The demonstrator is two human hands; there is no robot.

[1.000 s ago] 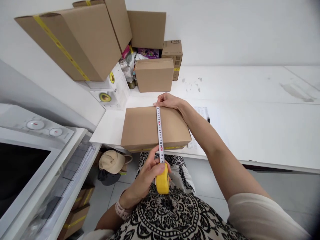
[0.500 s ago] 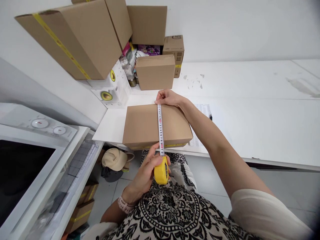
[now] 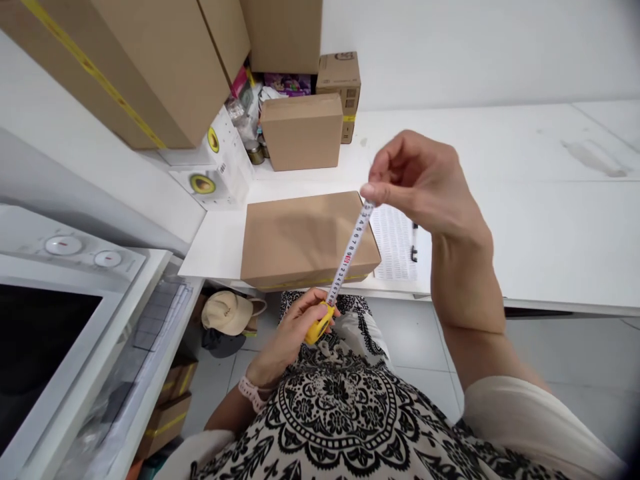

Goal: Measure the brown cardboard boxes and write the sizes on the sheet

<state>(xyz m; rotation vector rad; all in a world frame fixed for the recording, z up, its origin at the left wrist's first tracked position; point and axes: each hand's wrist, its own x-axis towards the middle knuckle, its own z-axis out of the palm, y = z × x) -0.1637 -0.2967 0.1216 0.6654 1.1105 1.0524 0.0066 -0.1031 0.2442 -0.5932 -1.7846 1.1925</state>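
The round yellow tape measure (image 3: 319, 327) sits in the closed left hand (image 3: 290, 333) below the table edge. Its white numbered blade (image 3: 349, 253) slants up and right to the right hand (image 3: 425, 183), whose thumb and forefinger pinch the tip above the flat brown cardboard box (image 3: 295, 237). The numerals are black, some red. The box lies on a white table (image 3: 525, 220) beside a printed sheet (image 3: 395, 240), unreadable; white cartons (image 3: 203, 185) show avocados

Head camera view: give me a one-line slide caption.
Right hand holds the tape end over a cardboard box while left hand grips the yellow case.

Yellow tape measure (image 3: 319, 325) with blade (image 3: 349, 253) drawn out slantwise.
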